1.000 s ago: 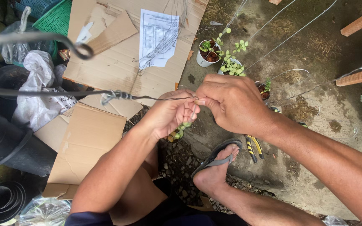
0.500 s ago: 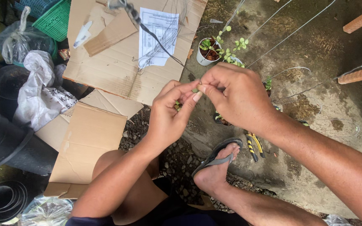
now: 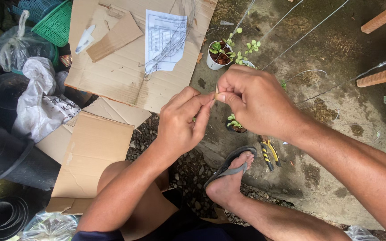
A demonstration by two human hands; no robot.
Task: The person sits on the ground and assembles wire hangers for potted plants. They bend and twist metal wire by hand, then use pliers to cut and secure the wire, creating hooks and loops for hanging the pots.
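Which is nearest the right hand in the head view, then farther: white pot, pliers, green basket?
From the right hand:
1. White pot, just above and left of it.
2. Pliers, below it on the ground, beside the foot.
3. Green basket, far off at the top left.

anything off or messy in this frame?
Nothing damaged. Clutter only: flattened cardboard spread on the ground with a printed sheet and loose wire on it, pliers lying by the sandalled foot. Left hand and right hand pinch something small together.
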